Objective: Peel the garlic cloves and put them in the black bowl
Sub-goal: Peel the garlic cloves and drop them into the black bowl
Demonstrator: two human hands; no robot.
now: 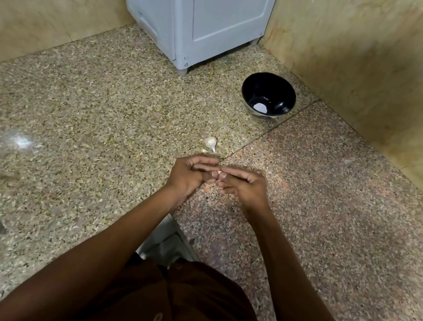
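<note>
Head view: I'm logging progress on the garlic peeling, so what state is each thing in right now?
Small garlic clove between the fingertips: pinched by both hands, mostly hidden.
Left hand: fingers curled, pinching the clove.
Right hand: fingers curled, pinching the clove.
Round black bowl: upright on the counter, a white patch at its bottom.
White garlic piece with a pointed tip: lying untouched on the speckled granite counter, beyond the hands.

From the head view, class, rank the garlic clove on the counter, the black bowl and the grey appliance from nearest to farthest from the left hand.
Measured from the left hand:
1. Garlic clove, just beyond the fingers.
2. Black bowl, farther back and to the right.
3. Grey appliance, in the back corner.
</note>
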